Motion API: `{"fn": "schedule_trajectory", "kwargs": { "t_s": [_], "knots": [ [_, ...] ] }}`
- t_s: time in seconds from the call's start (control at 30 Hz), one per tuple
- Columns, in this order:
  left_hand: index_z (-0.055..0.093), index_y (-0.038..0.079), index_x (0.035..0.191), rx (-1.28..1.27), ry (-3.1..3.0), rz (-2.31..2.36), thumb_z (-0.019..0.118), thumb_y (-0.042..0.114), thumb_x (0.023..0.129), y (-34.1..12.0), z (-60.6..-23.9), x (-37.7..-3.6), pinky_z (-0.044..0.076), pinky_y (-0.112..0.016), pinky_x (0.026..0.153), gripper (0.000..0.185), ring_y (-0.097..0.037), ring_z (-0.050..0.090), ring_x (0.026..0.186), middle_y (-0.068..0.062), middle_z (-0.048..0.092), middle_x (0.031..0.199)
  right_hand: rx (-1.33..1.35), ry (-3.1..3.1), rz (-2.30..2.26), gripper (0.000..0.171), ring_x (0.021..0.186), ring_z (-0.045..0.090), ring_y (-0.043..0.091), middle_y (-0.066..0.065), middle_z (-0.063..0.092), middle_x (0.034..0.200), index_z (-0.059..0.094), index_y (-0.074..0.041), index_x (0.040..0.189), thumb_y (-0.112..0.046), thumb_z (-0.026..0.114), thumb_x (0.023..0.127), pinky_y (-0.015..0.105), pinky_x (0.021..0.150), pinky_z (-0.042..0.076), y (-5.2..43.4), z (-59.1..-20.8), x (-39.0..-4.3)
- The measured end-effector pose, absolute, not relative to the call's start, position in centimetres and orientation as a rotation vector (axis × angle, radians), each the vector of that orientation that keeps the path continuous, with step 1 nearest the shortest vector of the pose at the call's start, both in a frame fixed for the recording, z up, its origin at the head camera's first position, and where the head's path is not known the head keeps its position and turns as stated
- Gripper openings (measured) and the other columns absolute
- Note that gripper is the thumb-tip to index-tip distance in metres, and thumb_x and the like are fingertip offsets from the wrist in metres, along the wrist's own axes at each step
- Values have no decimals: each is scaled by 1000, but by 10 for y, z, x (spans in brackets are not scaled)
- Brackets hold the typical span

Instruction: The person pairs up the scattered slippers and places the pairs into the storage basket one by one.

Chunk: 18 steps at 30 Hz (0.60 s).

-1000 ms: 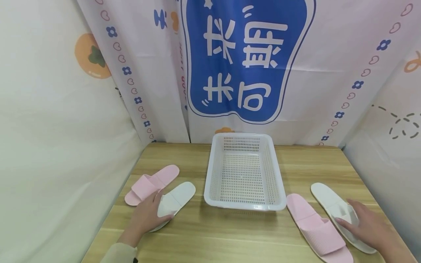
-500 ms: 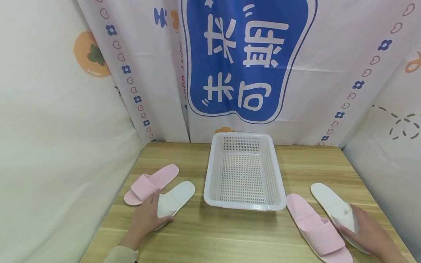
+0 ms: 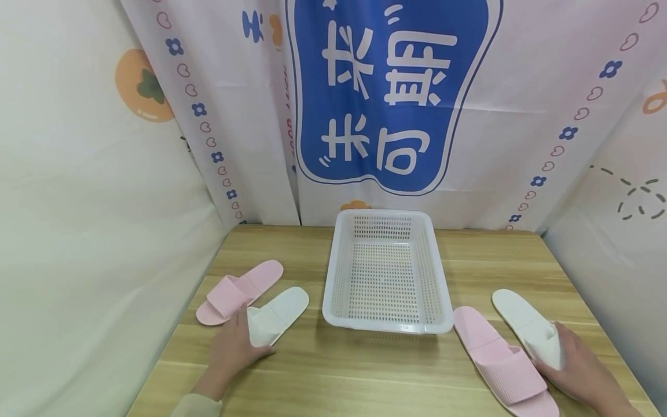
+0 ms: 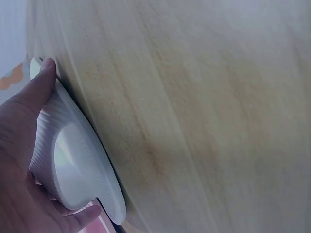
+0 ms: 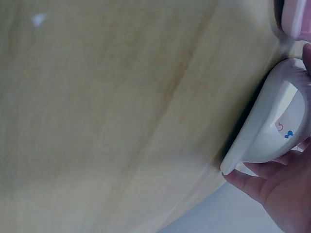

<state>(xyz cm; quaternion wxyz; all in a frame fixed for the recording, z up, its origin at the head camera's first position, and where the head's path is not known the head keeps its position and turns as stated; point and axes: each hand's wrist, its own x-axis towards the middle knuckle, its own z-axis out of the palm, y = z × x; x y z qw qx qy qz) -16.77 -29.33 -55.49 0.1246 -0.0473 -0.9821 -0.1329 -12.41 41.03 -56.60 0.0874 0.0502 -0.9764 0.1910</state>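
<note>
In the head view my left hand (image 3: 233, 349) grips a white slipper (image 3: 285, 307) across its ribbed strap. The left wrist view has the thumb on one side of this slipper (image 4: 80, 155) and the fingers on the other. At the right, my right hand (image 3: 583, 368) holds the matching white slipper (image 3: 517, 311); in the right wrist view, fingers (image 5: 245, 183) press its sole edge. Both white slippers lie on the table, their heel ends covered by the hands. A pink slipper (image 3: 227, 297) lies beyond the left one, and another pink slipper (image 3: 510, 373) lies left of the right one.
A white perforated plastic basket (image 3: 388, 326) stands at the back middle of the wooden table (image 3: 344, 376), with nothing inside. Its front right corner is close to the right pink slipper's toe. Printed cloth curtains (image 3: 250, 202) enclose the back and sides.
My right hand has closed around the right white slipper, fingers drawing in at its sides. My left hand has shifted slightly on the left white slipper. The pink slippers and basket stay put.
</note>
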Motion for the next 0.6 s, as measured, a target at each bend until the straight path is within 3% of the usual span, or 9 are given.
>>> {"fn": "schedule_trajectory", "kwargs": {
  "t_s": [0.23,0.6],
  "knots": [
    [28,-11,142,-114,-2881,-414,90,56,47,-293,-555,-168,49,-58,81,132,-48,54,103,-31,51,118,110,-2940,563,109,101,46,55,43,40,120,20,20,140,-38,83,72,67,74,41,410,-566,-124],
    [26,-8,145,-28,-2974,-439,87,55,55,-291,-552,-168,49,-59,80,126,-47,53,107,-31,49,123,36,-3015,534,114,101,46,61,47,39,119,13,22,141,-43,80,75,68,72,43,407,-559,-125]
  ]
}}
